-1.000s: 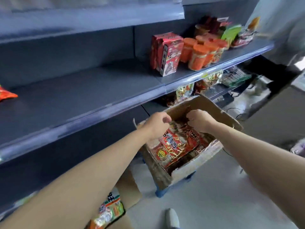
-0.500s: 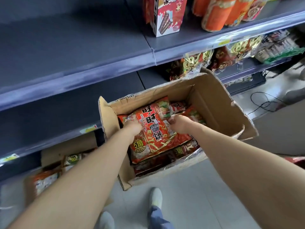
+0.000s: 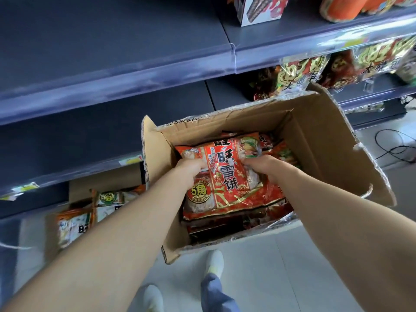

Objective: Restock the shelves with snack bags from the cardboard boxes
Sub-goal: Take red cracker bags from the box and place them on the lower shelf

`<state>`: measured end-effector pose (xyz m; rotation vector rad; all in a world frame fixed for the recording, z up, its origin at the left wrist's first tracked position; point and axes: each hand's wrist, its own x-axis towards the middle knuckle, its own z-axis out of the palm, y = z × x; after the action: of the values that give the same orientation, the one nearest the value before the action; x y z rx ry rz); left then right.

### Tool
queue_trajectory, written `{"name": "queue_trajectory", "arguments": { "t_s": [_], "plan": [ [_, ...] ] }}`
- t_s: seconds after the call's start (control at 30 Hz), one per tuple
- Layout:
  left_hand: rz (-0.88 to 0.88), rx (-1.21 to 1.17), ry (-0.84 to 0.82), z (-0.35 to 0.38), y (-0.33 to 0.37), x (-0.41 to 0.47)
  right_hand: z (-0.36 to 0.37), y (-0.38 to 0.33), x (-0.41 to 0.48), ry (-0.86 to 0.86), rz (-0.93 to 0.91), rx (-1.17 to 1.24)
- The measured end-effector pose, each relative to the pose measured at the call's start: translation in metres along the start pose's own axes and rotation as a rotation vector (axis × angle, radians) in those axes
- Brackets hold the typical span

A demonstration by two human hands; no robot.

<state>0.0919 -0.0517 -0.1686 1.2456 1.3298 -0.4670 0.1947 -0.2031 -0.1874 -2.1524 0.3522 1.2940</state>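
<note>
1. An open cardboard box (image 3: 319, 145) stands in front of the shelves, just below the front edge of the middle shelf (image 3: 90, 136).
2. The box is full of red snack bags stacked flat.
3. The top snack bag (image 3: 227, 179) is red with big letters and a round gold mark. It lies on the pile, close to the left wall of the box.
4. The left hand (image 3: 191, 170) is on the left side of the top snack bag. Its fingers are curled round the edge of the bag and grip it.
5. The right hand (image 3: 262, 165) is on the right side of the same bag. Its fingers are curled too and pinch the bag.
6. Both arms reach down into the box from the near side.
7. The upper shelf (image 3: 112, 41) is bare on its left part. At its right end stand a red and white carton (image 3: 258, 10) and orange cups (image 3: 344, 7).
8. Gold and red bags (image 3: 299, 73) sit on the right part of the middle shelf, behind the far corner of the box.
9. A second box (image 3: 101, 188) with more bags (image 3: 74, 224) is low down on the left, under the shelves.
10. Two pale shoes (image 3: 215, 262) stand on the grey floor (image 3: 292, 266), near the box's near edge.
11. A black cable (image 3: 396, 147) lies on the floor at the right.
</note>
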Motion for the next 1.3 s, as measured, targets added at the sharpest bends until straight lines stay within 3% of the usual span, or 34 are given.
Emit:
{"name": "queue_trajectory", "arguments": {
  "t_s": [0.37,0.57,0.83,1.0,1.3],
  "plan": [
    [0.211,0.06,0.012,-0.02,0.021,-0.084,-0.026,-0.002,-0.091,0.203,-0.054,0.129],
    [0.343,0.012,-0.085,-0.05,0.021,-0.15,-0.027,-0.007,-0.168,0.395,-0.254,0.175],
    [0.597,-0.107,-0.05,-0.143,0.018,-0.213,0.024,-0.047,-0.28,0.558,-0.46,0.35],
    [0.702,-0.197,0.058,-0.234,0.004,-0.231,0.094,-0.091,-0.328,0.547,-0.6,0.343],
    [0.732,-0.297,0.33,-0.397,-0.028,-0.223,0.235,-0.178,-0.362,0.347,-0.742,0.19]
  ]
}}
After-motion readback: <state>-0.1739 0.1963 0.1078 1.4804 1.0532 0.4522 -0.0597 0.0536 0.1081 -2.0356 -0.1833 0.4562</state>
